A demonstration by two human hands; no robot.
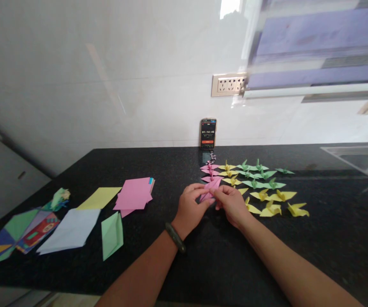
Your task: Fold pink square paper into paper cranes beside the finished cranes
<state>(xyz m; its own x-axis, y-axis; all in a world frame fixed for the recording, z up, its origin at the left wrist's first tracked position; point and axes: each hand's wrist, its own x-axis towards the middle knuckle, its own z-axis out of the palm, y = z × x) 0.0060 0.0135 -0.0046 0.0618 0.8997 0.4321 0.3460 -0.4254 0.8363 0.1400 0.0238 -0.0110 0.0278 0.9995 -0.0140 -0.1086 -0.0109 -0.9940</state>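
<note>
Between my two hands, a folded piece of pink origami paper [214,184] is held just above the black countertop. My left hand [192,208] pinches it from the left, thumb and fingers closed on its edge; a dark bangle circles that wrist. From the other side, the fingertips of my right hand [231,202] grip the lower right of the paper. Finished pink paper cranes [210,172] sit in a column just behind it. Yellow paper cranes [270,209] and green paper cranes [260,174] stand in rows to the right, a few partly hidden by my right hand.
A stack of pink paper [134,194], a yellow sheet [99,198], white sheets [71,230], a folded green paper [112,234] and a colourful packet [17,234] lie left. A phone [208,133] showing a timer leans against the wall under a socket [228,85]. A sink edge [359,160] is right.
</note>
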